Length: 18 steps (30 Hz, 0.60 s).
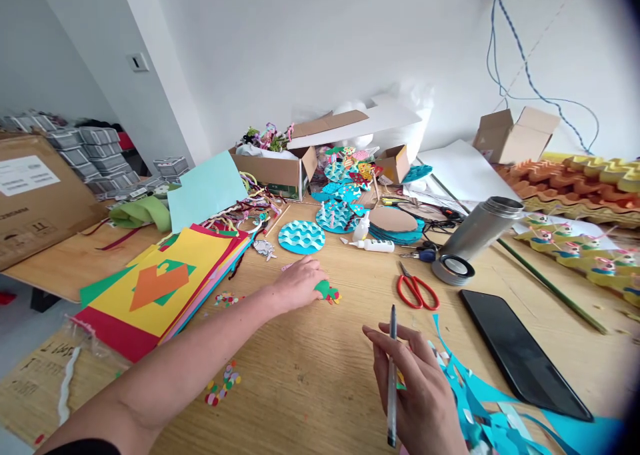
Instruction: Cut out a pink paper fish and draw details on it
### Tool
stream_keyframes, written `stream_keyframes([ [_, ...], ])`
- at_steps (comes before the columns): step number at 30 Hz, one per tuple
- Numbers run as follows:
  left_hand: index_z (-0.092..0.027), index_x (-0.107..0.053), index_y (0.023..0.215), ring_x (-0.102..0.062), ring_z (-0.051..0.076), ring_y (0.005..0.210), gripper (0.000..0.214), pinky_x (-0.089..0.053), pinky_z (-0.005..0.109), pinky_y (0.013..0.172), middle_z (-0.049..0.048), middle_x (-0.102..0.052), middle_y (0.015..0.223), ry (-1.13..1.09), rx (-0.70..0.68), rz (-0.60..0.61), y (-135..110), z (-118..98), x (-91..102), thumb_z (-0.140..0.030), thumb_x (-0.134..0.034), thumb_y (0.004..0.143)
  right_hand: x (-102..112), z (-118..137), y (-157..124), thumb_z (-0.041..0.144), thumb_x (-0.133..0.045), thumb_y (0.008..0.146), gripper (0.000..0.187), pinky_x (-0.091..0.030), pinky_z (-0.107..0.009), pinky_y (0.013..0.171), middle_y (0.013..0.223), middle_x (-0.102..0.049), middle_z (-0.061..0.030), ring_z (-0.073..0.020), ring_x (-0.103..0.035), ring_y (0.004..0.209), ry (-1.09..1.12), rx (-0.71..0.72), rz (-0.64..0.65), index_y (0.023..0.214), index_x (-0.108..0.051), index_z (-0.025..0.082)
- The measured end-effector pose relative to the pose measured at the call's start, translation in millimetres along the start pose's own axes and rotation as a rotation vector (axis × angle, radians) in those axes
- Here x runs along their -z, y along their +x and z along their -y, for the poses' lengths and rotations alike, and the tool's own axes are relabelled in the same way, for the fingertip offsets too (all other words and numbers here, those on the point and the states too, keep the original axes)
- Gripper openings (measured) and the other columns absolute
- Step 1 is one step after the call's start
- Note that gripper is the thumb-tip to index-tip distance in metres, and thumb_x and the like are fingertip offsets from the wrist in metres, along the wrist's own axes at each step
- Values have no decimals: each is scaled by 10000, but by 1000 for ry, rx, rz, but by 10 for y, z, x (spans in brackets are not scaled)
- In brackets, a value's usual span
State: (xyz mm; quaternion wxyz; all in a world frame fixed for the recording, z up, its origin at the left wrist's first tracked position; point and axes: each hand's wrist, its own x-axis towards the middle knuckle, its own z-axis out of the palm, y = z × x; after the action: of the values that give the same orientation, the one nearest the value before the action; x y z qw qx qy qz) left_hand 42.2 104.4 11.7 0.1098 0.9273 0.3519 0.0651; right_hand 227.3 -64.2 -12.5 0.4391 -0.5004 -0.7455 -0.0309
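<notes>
My left hand (299,283) reaches across the wooden table (320,368) and rests its fingers on a small green and red paper cutout (329,291), pinching or pressing its left edge. Closer to me, my right hand (423,392) is closed around a slim pen (391,375) held upright, tip pointing down toward me. Blue paper strips and scraps (480,408) lie just right of that hand. Red-handled scissors (417,290) lie beyond it. A round blue wave-patterned paper disc (301,236) sits past my left hand.
A stack of coloured paper sheets (165,285) lies at left, a black tablet (520,352) at right. A steel flask (477,232) lies on its side by a glue bottle (373,244). Cardboard boxes (280,168) and paper crafts crowd the back; egg-tray crafts (585,188) lie far right.
</notes>
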Motion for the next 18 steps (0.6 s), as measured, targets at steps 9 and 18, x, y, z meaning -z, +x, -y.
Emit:
stream_keyframes([
  [9,-181,-702,892,-525,221,1011,210,-403,348,908,54,-652,911,-185,68,-47,-14,50,-74,-57,-594,761,-11,-18,4,41,-513,855,291,-504,-359,728,950,-682,-83,-237,-576,984,-7,8,-15,1105,-575,177],
  [18,-108,-686,956,-621,154,743,248,-484,260,678,59,-700,838,-668,241,78,31,221,100,-167,-619,725,22,30,32,56,-514,860,304,-510,-368,722,934,-679,-84,-244,-591,985,-26,6,-15,1125,-566,193],
])
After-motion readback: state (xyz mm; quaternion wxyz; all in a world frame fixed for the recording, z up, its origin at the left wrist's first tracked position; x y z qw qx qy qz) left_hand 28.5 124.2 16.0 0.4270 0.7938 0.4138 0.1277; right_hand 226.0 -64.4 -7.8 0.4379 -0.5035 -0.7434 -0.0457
